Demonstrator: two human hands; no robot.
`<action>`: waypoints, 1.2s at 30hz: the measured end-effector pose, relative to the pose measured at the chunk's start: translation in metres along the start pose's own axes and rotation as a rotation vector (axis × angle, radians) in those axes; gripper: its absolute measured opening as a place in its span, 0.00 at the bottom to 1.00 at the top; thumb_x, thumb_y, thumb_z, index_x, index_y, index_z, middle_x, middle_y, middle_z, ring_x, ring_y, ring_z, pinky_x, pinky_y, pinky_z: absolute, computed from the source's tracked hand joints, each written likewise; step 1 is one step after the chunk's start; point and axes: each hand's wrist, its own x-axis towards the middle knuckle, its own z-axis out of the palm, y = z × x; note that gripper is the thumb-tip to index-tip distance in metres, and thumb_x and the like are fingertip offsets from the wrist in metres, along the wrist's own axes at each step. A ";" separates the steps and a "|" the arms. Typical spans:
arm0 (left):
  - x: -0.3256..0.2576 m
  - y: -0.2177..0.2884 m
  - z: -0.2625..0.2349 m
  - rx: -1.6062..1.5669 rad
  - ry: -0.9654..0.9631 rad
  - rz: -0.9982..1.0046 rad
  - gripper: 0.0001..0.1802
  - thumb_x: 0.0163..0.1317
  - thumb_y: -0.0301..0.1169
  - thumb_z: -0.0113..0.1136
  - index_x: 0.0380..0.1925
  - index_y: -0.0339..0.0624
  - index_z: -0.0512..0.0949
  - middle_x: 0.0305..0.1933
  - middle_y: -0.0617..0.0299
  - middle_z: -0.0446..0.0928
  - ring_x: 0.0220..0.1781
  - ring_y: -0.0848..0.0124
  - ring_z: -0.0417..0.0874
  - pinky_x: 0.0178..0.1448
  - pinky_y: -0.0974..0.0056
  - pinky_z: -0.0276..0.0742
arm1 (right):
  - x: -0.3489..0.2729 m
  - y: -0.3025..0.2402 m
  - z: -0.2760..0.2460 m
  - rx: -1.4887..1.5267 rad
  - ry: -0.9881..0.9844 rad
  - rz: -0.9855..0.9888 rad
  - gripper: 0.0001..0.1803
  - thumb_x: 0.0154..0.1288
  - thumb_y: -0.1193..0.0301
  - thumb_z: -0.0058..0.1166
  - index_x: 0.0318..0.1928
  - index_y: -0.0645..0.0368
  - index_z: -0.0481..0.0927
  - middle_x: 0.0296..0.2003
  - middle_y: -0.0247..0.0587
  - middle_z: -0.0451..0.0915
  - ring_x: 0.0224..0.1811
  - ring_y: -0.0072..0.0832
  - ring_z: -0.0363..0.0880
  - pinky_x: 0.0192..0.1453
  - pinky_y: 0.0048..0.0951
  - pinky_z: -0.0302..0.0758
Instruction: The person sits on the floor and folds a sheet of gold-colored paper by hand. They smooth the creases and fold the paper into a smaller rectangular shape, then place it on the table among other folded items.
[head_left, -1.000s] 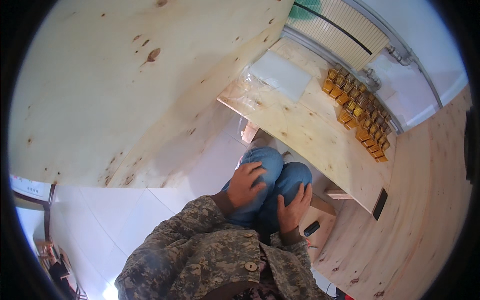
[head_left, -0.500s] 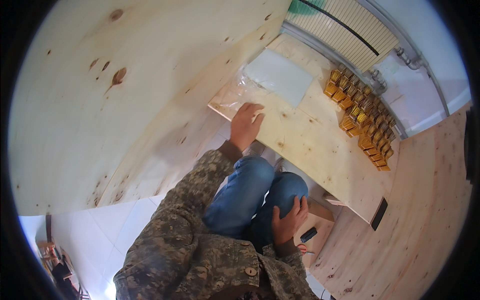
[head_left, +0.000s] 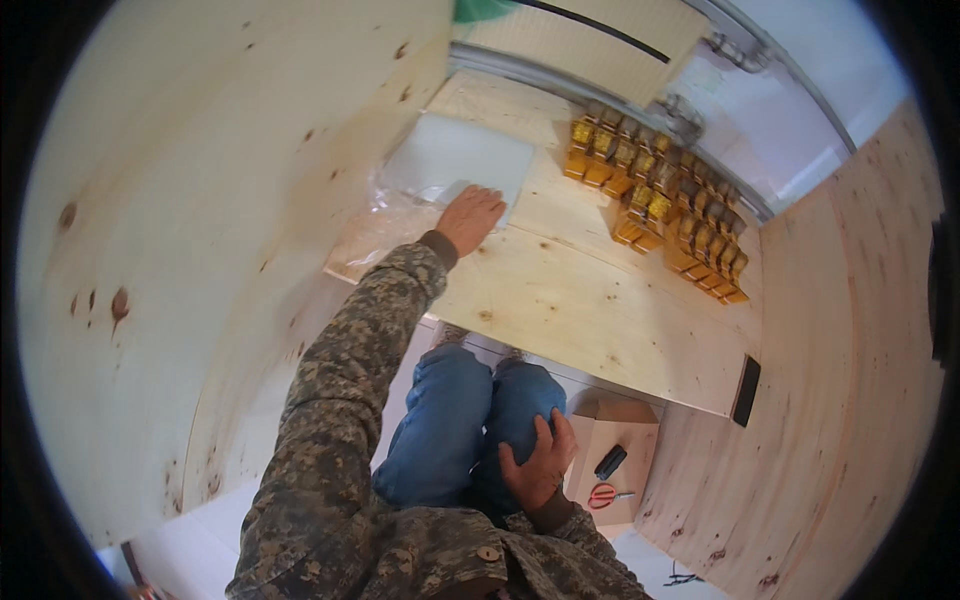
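Observation:
My left hand (head_left: 472, 218) reaches over the wooden table (head_left: 590, 325), fingers stretched out and lying at the near right corner of a flat whitish sheet or stack of sheets (head_left: 450, 160). Crumpled clear plastic film (head_left: 385, 225) lies by the sheet's near left side, close to my left wrist. My right hand (head_left: 543, 462) rests on my right knee, its fingers spread and holding nothing. At the back right of the table stand several rows of small golden-brown bundles (head_left: 640, 215) with brownish tops, some yellower; what they are made of is too small to tell.
Plywood panels rise at the left (head_left: 190, 250) and right (head_left: 840, 360). A black strip (head_left: 746, 391) sits at the table's right front corner. Below it, a cardboard box (head_left: 630, 440) bears a dark object (head_left: 610, 461) and red-handled scissors (head_left: 607, 496). A ribbed radiator (head_left: 590, 50) and pipes stand behind.
My left hand has moved from the table's front edge onto the corner of the whitish sheet. My right hand stays on my knee. The whole view has shifted and turned.

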 end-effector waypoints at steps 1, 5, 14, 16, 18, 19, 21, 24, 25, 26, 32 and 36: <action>0.003 -0.002 0.001 0.048 -0.070 0.029 0.20 0.59 0.24 0.54 0.53 0.38 0.77 0.60 0.53 0.76 0.63 0.58 0.74 0.72 0.52 0.65 | 0.001 0.001 0.001 0.007 0.022 -0.023 0.39 0.51 0.61 0.72 0.62 0.60 0.70 0.65 0.61 0.63 0.66 0.59 0.63 0.64 0.61 0.60; 0.016 -0.010 -0.001 0.118 -0.239 0.074 0.15 0.59 0.25 0.54 0.46 0.38 0.79 0.49 0.55 0.80 0.59 0.60 0.77 0.72 0.53 0.65 | 0.004 0.001 0.003 0.030 0.067 -0.038 0.39 0.49 0.62 0.72 0.61 0.60 0.70 0.64 0.61 0.65 0.65 0.58 0.64 0.64 0.58 0.61; 0.002 -0.020 -0.001 0.035 -0.110 0.070 0.10 0.58 0.27 0.57 0.41 0.40 0.80 0.46 0.57 0.81 0.49 0.60 0.82 0.56 0.56 0.78 | 0.005 0.000 0.000 0.063 0.048 -0.023 0.39 0.48 0.63 0.73 0.61 0.59 0.70 0.63 0.60 0.64 0.64 0.59 0.64 0.63 0.59 0.61; -0.004 -0.019 -0.003 0.011 -0.036 0.034 0.08 0.58 0.28 0.57 0.38 0.42 0.80 0.43 0.58 0.80 0.47 0.61 0.82 0.51 0.56 0.79 | 0.005 0.000 0.000 0.064 0.043 -0.024 0.39 0.48 0.62 0.72 0.61 0.59 0.70 0.63 0.61 0.64 0.64 0.59 0.64 0.63 0.59 0.61; -0.013 -0.017 -0.010 -0.012 0.020 -0.017 0.05 0.58 0.29 0.56 0.33 0.45 0.79 0.38 0.60 0.79 0.44 0.62 0.82 0.47 0.57 0.78 | 0.005 0.001 0.000 0.059 0.042 -0.025 0.40 0.49 0.62 0.72 0.61 0.59 0.70 0.63 0.61 0.64 0.64 0.59 0.63 0.64 0.60 0.60; -0.017 -0.017 -0.014 -0.041 0.001 -0.044 0.05 0.59 0.31 0.57 0.32 0.45 0.79 0.37 0.60 0.79 0.43 0.62 0.83 0.45 0.56 0.78 | 0.005 0.002 0.001 0.055 0.045 -0.026 0.40 0.49 0.62 0.72 0.62 0.59 0.70 0.63 0.61 0.64 0.64 0.59 0.64 0.64 0.60 0.60; -0.031 -0.019 -0.026 -0.080 -0.033 -0.081 0.06 0.61 0.34 0.58 0.29 0.45 0.79 0.35 0.61 0.80 0.40 0.61 0.84 0.41 0.55 0.79 | 0.004 0.003 0.001 0.052 0.049 -0.024 0.40 0.49 0.62 0.72 0.62 0.59 0.69 0.63 0.61 0.64 0.64 0.59 0.64 0.64 0.60 0.60; -0.050 -0.026 -0.043 0.143 -0.226 -0.147 0.06 0.62 0.35 0.60 0.36 0.47 0.81 0.37 0.64 0.82 0.38 0.60 0.84 0.38 0.54 0.80 | 0.005 0.002 0.001 0.054 0.050 -0.019 0.40 0.49 0.62 0.72 0.62 0.59 0.69 0.64 0.61 0.64 0.64 0.59 0.64 0.64 0.60 0.60; -0.050 -0.030 -0.045 0.174 -0.359 -0.378 0.06 0.62 0.34 0.60 0.37 0.47 0.82 0.38 0.63 0.83 0.39 0.59 0.85 0.37 0.54 0.80 | 0.005 0.001 0.000 0.053 0.047 -0.015 0.40 0.49 0.62 0.72 0.62 0.59 0.69 0.64 0.61 0.64 0.64 0.59 0.64 0.64 0.60 0.60; -0.051 -0.035 -0.049 0.143 -0.131 -0.399 0.07 0.63 0.33 0.60 0.38 0.47 0.82 0.38 0.63 0.83 0.39 0.59 0.85 0.37 0.54 0.80 | 0.005 0.000 0.000 0.055 0.040 -0.014 0.40 0.50 0.62 0.72 0.62 0.59 0.69 0.64 0.61 0.64 0.64 0.59 0.64 0.64 0.60 0.61; -0.020 -0.048 -0.057 -0.015 0.186 -0.363 0.04 0.59 0.34 0.62 0.31 0.49 0.83 0.34 0.63 0.82 0.39 0.60 0.82 0.42 0.54 0.77 | 0.008 -0.004 -0.001 0.033 0.016 -0.007 0.40 0.50 0.61 0.72 0.62 0.59 0.70 0.64 0.60 0.62 0.65 0.57 0.64 0.62 0.61 0.60; 0.011 -0.033 -0.039 -0.184 0.126 -0.083 0.13 0.51 0.37 0.69 0.36 0.47 0.84 0.41 0.61 0.83 0.48 0.60 0.81 0.53 0.55 0.76 | 0.007 -0.006 0.000 0.016 0.012 -0.015 0.39 0.49 0.64 0.71 0.60 0.62 0.69 0.63 0.63 0.64 0.65 0.61 0.64 0.65 0.59 0.61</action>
